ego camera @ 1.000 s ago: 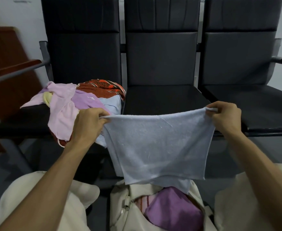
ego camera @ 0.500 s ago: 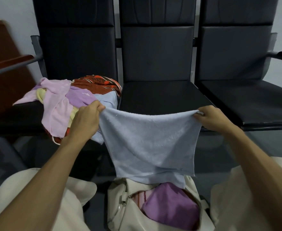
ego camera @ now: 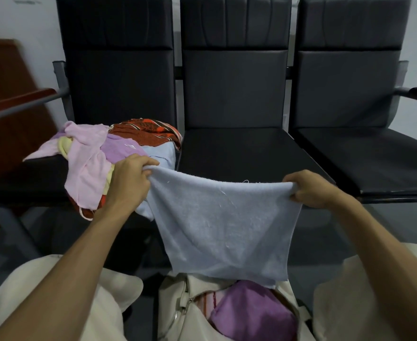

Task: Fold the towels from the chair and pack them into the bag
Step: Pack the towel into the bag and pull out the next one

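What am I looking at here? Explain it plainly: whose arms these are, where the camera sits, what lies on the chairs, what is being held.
There is no machine here: a person works with bare hands. The one picture comes from a camera worn on the head, looking forward and down, so the arms reach in from below. The left hand and right hand each pinch a top corner of a light blue towel, which hangs spread between them. Ahead stand three dark chairs; the left chair carries a pile of unfolded towels, pink, purple, yellow and orange-patterned. Below, between the person's knees, an open cream bag holds a purple towel.
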